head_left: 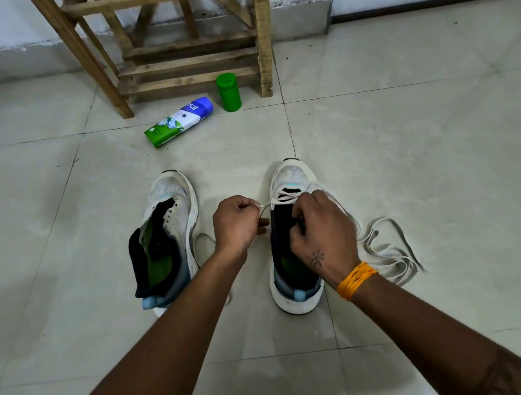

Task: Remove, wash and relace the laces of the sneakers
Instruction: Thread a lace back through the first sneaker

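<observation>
Pinching the lace in our left hand, it runs toward 3 o'clock to the right sneaker; our right hand grips its tongue.

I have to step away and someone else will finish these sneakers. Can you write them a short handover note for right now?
Left hand: pinching a lace end, pulling it sideways from the right sneaker.
Right hand: fingers curled at that sneaker's tongue and eyelets, steadying it.
Left sneaker: no lace in its visible eyelets.
Loose lace piled on the floor right of the right sneaker.
Done: right sneaker laced only at the toe-end eyelets.
Left: whether this is unlacing or relacing cannot be told; the remaining eyelets and the left sneaker need attention.
</observation>
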Demonstrator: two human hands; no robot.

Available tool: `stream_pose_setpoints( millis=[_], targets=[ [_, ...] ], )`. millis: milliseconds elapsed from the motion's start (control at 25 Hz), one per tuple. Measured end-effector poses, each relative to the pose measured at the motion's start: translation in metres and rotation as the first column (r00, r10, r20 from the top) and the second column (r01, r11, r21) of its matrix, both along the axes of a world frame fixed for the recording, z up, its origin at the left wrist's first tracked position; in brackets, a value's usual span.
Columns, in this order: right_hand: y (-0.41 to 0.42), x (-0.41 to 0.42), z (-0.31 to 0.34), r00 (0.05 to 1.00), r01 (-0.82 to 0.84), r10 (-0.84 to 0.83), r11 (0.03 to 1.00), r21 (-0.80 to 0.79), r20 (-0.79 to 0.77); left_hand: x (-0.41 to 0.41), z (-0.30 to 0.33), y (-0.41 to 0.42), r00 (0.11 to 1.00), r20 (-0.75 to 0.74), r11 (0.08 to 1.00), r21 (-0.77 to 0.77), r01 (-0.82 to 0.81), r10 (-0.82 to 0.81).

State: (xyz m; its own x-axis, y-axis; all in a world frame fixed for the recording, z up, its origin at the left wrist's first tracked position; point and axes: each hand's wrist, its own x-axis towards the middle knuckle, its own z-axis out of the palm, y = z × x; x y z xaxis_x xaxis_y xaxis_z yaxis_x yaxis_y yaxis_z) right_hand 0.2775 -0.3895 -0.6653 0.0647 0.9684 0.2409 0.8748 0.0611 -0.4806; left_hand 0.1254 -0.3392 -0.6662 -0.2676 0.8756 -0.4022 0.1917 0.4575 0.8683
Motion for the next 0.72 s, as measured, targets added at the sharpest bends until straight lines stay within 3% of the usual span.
stream_pose_setpoints(
  millis=[40,80,160,200,280,360,480,520,600,680,720],
  targets=[
    [-0.006,0.0,-0.001,1.0,0.012,-0.012,1.0,0.012,-0.015,-0.007,-0.003,0.0,0.989,-0.137,0.998,-0.04,0.044,-0.049],
    [-0.008,0.001,-0.002,0.998,0.038,-0.037,0.999,0.029,-0.058,-0.017,-0.008,0.0,0.918,-0.36,0.985,-0.096,0.141,-0.167],
    [-0.01,0.003,-0.004,0.988,0.08,-0.073,0.996,0.049,-0.133,-0.034,-0.013,-0.004,0.637,-0.671,0.924,-0.239,0.299,-0.38],
    [-0.009,0.004,-0.004,0.985,0.085,-0.076,0.995,0.056,-0.153,-0.038,-0.016,-0.004,0.566,-0.717,0.906,-0.236,0.351,-0.406],
    [-0.009,0.003,-0.006,0.982,0.082,-0.069,0.994,0.066,-0.175,-0.036,-0.016,-0.006,0.642,-0.682,0.889,-0.025,0.457,-0.35],
    [-0.01,0.002,-0.008,0.982,0.064,-0.05,0.995,0.073,-0.18,-0.024,-0.012,-0.007,0.736,-0.606,0.809,0.244,0.535,-0.304],
    [-0.01,0.004,-0.01,0.983,0.045,-0.03,0.996,0.082,-0.179,-0.01,-0.003,-0.002,0.703,-0.65,0.74,0.314,0.595,-0.289],
    [-0.01,0.005,-0.011,0.982,0.045,-0.028,0.995,0.086,-0.187,-0.011,0.0,-0.001,0.633,-0.723,0.762,0.237,0.602,-0.276],
    [-0.011,0.007,-0.011,0.976,0.06,-0.04,0.995,0.085,-0.216,-0.019,0.003,0.003,0.357,-0.863,0.807,-0.091,0.584,-0.356],
    [-0.012,0.008,-0.011,0.972,0.066,-0.045,0.994,0.087,-0.229,-0.032,0.003,0.002,0.146,-0.846,0.767,-0.375,0.52,-0.513],
    [-0.013,0.008,-0.011,0.973,0.064,-0.041,0.994,0.09,-0.229,-0.037,0.001,0.002,0.102,-0.832,0.741,-0.422,0.522,-0.545]
  ],
)
